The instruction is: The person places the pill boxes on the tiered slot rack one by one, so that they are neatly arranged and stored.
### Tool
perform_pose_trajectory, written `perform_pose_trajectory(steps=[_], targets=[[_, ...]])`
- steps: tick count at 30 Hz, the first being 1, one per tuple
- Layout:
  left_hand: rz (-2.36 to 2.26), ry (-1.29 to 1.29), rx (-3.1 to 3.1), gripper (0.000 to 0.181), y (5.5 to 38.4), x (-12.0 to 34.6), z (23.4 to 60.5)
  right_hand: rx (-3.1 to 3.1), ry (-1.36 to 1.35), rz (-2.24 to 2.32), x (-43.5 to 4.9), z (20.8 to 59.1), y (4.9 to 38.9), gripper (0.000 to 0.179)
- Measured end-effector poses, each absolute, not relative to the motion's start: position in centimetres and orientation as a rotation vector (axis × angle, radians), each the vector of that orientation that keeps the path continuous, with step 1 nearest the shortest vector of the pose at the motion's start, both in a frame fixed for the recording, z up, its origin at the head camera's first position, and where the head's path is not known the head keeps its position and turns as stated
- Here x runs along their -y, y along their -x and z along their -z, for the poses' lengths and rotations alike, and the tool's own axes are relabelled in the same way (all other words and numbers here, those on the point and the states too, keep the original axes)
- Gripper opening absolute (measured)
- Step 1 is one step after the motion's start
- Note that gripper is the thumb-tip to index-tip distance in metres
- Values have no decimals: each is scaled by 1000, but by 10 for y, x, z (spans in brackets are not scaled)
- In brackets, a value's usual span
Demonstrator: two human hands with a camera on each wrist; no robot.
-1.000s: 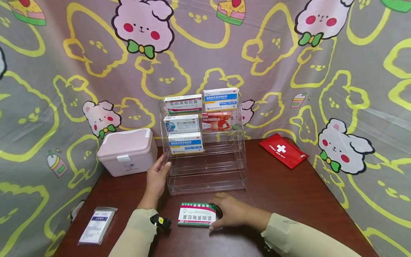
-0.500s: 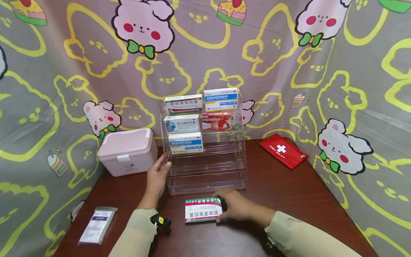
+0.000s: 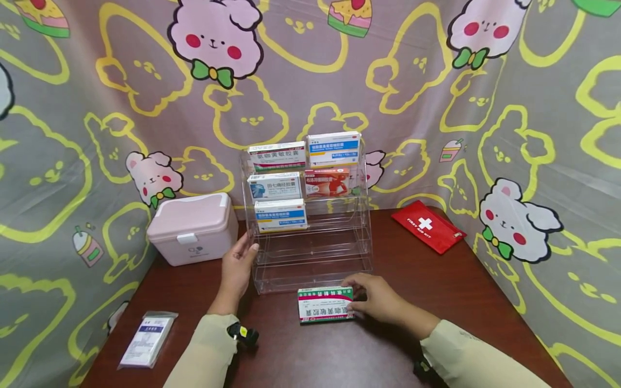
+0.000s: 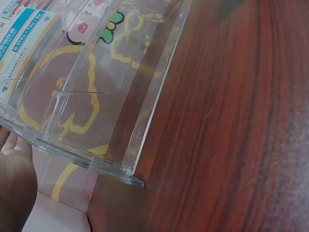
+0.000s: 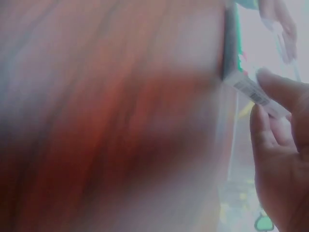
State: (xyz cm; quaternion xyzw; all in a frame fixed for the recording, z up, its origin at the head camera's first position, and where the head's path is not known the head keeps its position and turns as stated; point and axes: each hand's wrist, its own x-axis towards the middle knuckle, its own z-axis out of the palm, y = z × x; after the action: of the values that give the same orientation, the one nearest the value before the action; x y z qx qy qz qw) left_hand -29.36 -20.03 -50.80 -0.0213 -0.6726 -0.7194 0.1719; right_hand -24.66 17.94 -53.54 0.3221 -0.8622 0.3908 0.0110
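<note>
Pinched between thumb and fingers of my right hand (image 3: 375,296) is a white, green and red medicine box (image 3: 324,306), its printing upside down in the head view. It is in front of the rack's bottom tier; the right wrist view shows its barcoded end (image 5: 251,92) beside the thumb. My left hand (image 3: 237,269) grips the left side edge of a clear stepped display rack (image 3: 312,280), thumb toward the front. Upper tiers hold a white-and-green box (image 3: 276,157), two blue-and-white boxes (image 3: 333,150), a white box with a blue head picture (image 3: 275,187) and a red box (image 3: 326,183).
A pink lidded case (image 3: 191,231) stands left of the rack. At the front left lies a plastic-wrapped white packet (image 3: 147,340). A red first aid pouch (image 3: 429,226) lies at the back right. Patterned cloth (image 3: 310,64) surrounds the brown table (image 3: 436,323).
My right hand has moved the white, green and red medicine box rightward and forward, closer to the rack, and its front edge shows more. My left hand stays on the rack.
</note>
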Motion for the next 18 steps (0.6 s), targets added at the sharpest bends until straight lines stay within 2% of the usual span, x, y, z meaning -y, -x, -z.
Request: perform_pose_trajectory(steps=[8, 13, 18], targets=[[2039, 44, 1914, 57, 294, 200, 508, 2612, -930, -1355, -198, 534, 250, 26], [2029, 26, 1934, 57, 294, 201, 509, 2609, -825, -1322, -202, 524, 250, 25], [2034, 27, 1935, 56, 296, 201, 511, 2546, -707, -1400, -200, 489, 259, 28]])
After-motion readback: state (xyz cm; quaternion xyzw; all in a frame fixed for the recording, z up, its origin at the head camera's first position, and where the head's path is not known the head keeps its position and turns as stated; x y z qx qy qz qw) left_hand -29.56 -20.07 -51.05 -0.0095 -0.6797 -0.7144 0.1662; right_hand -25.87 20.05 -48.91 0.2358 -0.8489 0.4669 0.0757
